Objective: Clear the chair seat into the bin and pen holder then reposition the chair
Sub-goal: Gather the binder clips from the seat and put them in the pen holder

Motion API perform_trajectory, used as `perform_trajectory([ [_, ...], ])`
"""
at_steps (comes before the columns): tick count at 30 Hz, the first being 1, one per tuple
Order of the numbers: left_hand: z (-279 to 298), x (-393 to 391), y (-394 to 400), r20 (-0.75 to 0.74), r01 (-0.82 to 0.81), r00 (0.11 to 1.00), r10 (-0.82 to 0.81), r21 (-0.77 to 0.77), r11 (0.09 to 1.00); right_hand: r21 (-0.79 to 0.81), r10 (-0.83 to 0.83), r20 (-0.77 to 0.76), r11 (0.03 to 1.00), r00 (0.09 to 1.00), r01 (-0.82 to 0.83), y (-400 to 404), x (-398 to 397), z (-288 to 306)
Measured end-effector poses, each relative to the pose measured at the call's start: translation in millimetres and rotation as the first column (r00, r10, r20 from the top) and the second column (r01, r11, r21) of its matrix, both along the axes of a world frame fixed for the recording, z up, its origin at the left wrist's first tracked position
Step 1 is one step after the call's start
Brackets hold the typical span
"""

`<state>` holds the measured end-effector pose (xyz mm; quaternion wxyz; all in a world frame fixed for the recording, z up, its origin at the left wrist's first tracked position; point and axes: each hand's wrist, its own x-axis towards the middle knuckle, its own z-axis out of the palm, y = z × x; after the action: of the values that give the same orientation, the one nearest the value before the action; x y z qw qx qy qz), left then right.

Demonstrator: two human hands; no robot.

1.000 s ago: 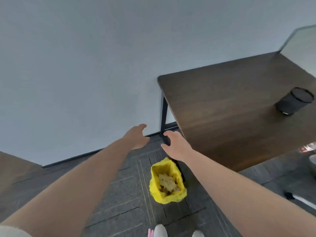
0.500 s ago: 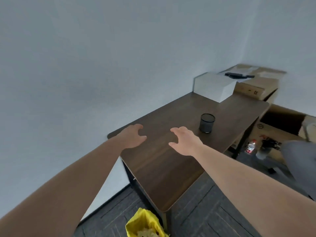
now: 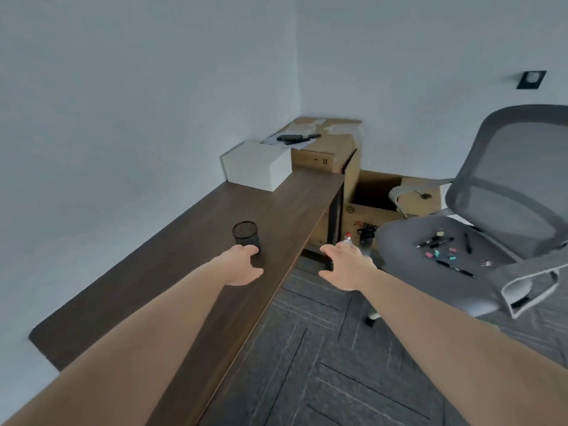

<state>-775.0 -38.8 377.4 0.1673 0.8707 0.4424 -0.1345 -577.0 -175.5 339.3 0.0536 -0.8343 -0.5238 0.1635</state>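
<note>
A grey mesh office chair (image 3: 504, 192) stands at the right, its seat (image 3: 408, 241) strewn with several black pens (image 3: 436, 241) and small coloured binder clips (image 3: 442, 254). A black mesh pen holder (image 3: 245, 235) stands on the dark wooden desk (image 3: 190, 241). My left hand (image 3: 241, 267) hovers over the desk just in front of the pen holder, fingers apart, holding nothing. My right hand (image 3: 347, 265) is held out over the floor between desk and chair, open and empty. The yellow bin is out of view.
A white box (image 3: 256, 169) sits at the desk's far end. Cardboard boxes (image 3: 325, 149) fill the corner, one open (image 3: 373, 201) beside the chair. A bottle (image 3: 349, 238) stands on the grey carpet (image 3: 322, 348) behind my right hand.
The view has swung right from the yellow bin on the floor, across the desk, to the chair. Both hands stay outstretched and empty.
</note>
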Motion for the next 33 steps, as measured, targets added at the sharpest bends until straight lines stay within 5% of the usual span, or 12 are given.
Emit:
perform_trajectory([
  [18, -55.7, 332.6, 48.6, 0.022, 0.543, 0.84, -0.543, -0.082, 0.836, -0.174, -0.453, 0.043, 0.874, 0.89, 0.453, -35.0, 239.3, -42.9],
  [33, -111.8, 541.0, 76.3, -0.041, 0.761, 0.628, -0.777, -0.176, 0.625, -0.32, -0.718, 0.034, 0.652, 0.696, 0.688, -36.6, 364.8, -92.4],
])
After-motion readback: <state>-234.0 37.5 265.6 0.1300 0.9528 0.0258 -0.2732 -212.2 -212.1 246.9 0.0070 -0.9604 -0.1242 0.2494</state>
